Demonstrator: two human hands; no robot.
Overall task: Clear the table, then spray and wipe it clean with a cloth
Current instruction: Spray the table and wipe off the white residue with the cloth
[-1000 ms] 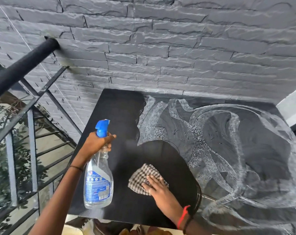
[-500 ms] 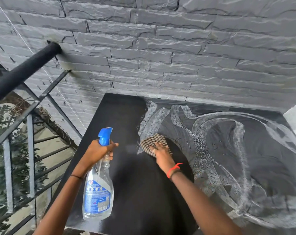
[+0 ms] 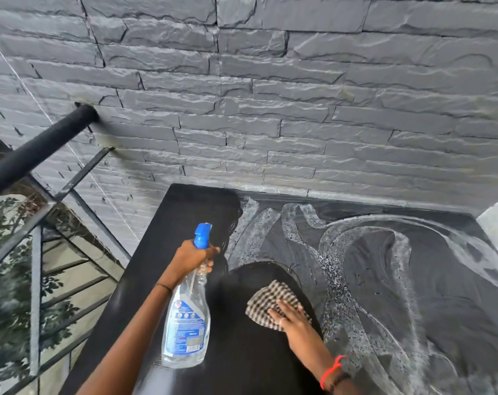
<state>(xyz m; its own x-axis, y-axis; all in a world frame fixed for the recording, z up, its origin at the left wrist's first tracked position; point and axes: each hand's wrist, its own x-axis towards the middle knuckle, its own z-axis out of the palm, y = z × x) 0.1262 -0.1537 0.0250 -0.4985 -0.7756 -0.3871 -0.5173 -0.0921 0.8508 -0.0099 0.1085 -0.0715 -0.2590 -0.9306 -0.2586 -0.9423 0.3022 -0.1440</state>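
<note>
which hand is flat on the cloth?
The right hand, palm down on the checked cloth. The left hand grips the spray bottle instead.

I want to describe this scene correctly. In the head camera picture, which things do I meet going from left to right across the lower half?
Metal railing → left hand holding the spray bottle → checked cloth → right hand flat on the cloth → white streaks of cleaner on the black table.

Dark table (image 3: pixel 185 212) against the wall, smeared with whitish streaks (image 3: pixel 402 252), checked cloth (image 3: pixel 266 302) flat on it
</note>
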